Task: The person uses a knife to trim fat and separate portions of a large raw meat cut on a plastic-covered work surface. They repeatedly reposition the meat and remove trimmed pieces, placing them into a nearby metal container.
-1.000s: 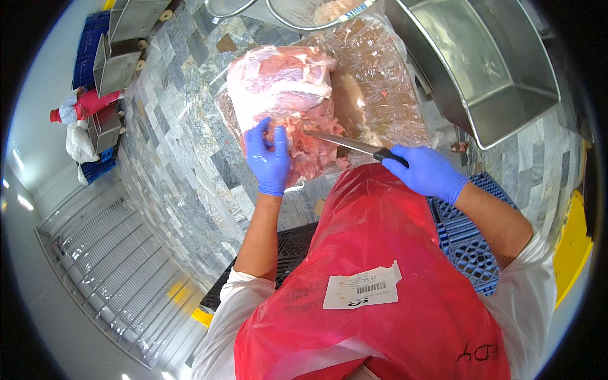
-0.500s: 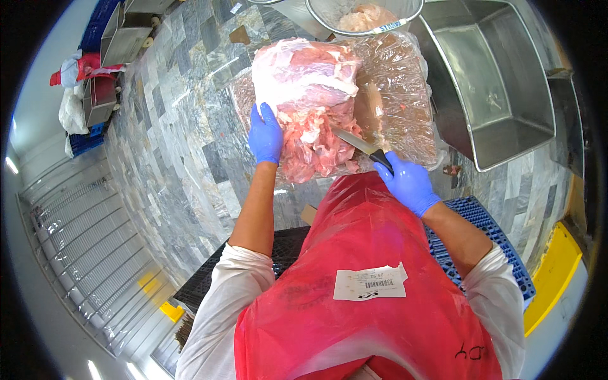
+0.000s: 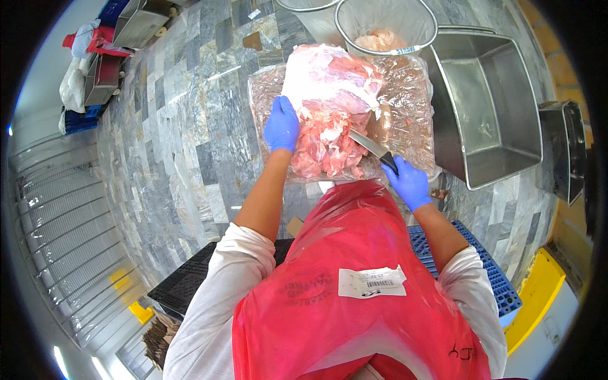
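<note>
A large pale-pink slab of raw meat (image 3: 335,79) lies on a board wrapped in clear plastic (image 3: 408,95). A heap of loose, ragged meat pieces (image 3: 323,145) is at its near side. My left hand (image 3: 282,125), in a blue glove, rests along the left edge of the meat, its fingers stretched out; their tips are partly against the meat. My right hand (image 3: 409,183), also blue-gloved, is wrapped round the black handle of a knife (image 3: 373,147). The blade points up and to the left, its tip at the right side of the heap, below the slab.
A deep steel tub (image 3: 497,104) stands right of the board. Behind the board are a plastic-lined bin (image 3: 354,19) holding pale trimmings (image 3: 380,41) and another lined bin (image 3: 307,16). Below are a blue plastic pallet (image 3: 500,285), a black pallet (image 3: 183,278) and a yellow panel (image 3: 538,297).
The whole view has shifted, so the meat and board sit farther right in it. My left hand stays at the meat's left edge; the knife remains in my right hand beside the loose pieces.
</note>
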